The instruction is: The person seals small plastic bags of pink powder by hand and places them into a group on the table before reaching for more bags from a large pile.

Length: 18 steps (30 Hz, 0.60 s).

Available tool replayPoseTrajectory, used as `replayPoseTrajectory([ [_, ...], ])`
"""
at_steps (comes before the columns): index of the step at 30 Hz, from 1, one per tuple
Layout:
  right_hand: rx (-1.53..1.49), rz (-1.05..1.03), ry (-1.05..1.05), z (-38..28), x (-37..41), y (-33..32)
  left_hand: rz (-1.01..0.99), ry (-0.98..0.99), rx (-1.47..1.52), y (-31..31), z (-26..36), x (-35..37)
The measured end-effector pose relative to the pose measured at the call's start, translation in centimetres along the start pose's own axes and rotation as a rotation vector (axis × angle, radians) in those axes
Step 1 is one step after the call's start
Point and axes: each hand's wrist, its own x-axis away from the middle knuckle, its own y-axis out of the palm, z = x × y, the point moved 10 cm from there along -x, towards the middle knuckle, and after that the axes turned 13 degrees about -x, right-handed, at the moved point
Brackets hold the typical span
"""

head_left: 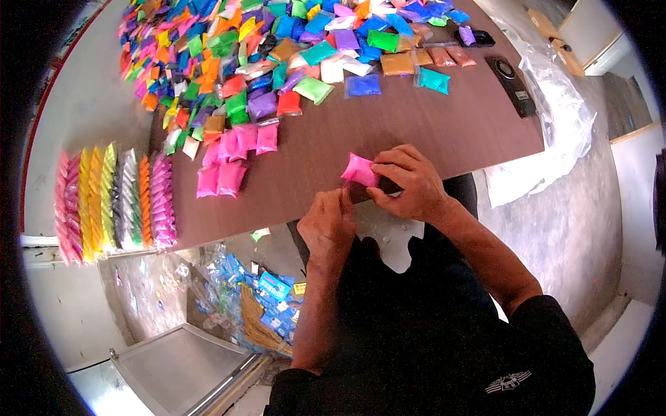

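Observation:
Near the front edge of the brown table (pixel 305 163), my right hand (pixel 409 182) pinches a small pink packet (pixel 360 170) between thumb and fingers. My left hand (pixel 328 220) is closed just below and left of that packet, its fingertips close to the packet's lower left corner; what it grips, if anything, is too small to make out. Several other pink packets (pixel 230 179) lie grouped on the table to the left of my hands.
A large heap of coloured packets (pixel 263 62) covers the table's far side. Twisted packet strips (pixel 114 201) stand at the left edge. A black device (pixel 512 87) and clear plastic sheeting (pixel 548 132) are at the right. Below are blue packages (pixel 274 286) and a metal lid (pixel 182 364).

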Motion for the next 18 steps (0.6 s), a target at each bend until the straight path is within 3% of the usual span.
replayPoseTrajectory([
  [4,-0.013,0.014,0.026,0.2,-0.1,-0.1,0.054,-0.021,-0.009,-1.2,-0.6,-0.4],
  [6,-0.012,0.024,0.023,0.2,0.0,-0.1,0.005,0.097,0.052,-0.9,1.2,0.4],
  [16,0.003,0.031,0.005,0.1,-0.1,-0.2,0.057,-0.011,0.07,-0.5,-0.1,0.0],
  [18,0.003,0.034,0.006,0.2,0.0,-0.1,0.042,0.04,0.074,-0.5,1.3,0.6],
])
